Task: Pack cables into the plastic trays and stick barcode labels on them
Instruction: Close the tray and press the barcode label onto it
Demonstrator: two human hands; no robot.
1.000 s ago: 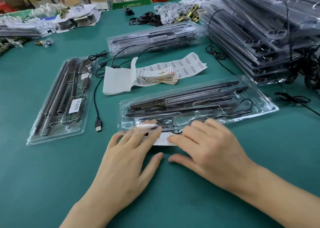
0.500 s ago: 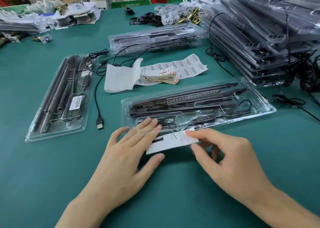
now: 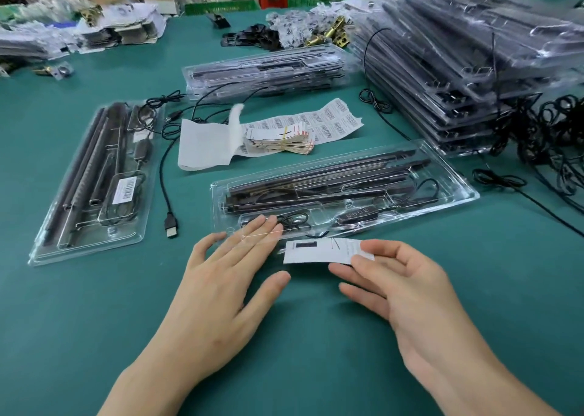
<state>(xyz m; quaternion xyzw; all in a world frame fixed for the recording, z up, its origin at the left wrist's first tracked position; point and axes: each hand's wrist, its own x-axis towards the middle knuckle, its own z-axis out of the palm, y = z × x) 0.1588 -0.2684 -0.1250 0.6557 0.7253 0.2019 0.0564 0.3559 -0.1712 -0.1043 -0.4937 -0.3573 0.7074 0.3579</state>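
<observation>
Nearest the camera, two bare hands lie over the green worktop (image 3: 300, 362). The left hand (image 3: 221, 276) is spread flat with straight fingers, its fingertips resting on the near-left corner of a clear plastic tray (image 3: 455, 191). The right hand (image 3: 407, 292) pinches the right end of a white printed slip (image 3: 319, 251) between thumb and forefinger – the slip sits just in front of the tray's near edge, roughly level.

Inside that tray lie long dark light bars (image 3: 316, 181), and along its near side a coiled black cable (image 3: 294, 219) and an inline controller (image 3: 357, 215) with small buttons.

To the left, a loose USB plug (image 3: 171, 226) rests on the worktop, its cable running away from the camera. Beyond it lies a second packed tray (image 3: 41, 251), set lengthwise, with a barcode label (image 3: 125, 188) stuck on it.

Behind the near tray sits a curled sheet of white backing paper (image 3: 205, 144), a banded bundle of slips (image 3: 284, 140) and a sheet of barcode labels (image 3: 331, 123) – all overlapping.

Farther back is a short stack of trays (image 3: 268, 68). At far right rises a tall stack of trays (image 3: 458, 68), with a tangle of black cables (image 3: 553, 131) beside it.
</observation>
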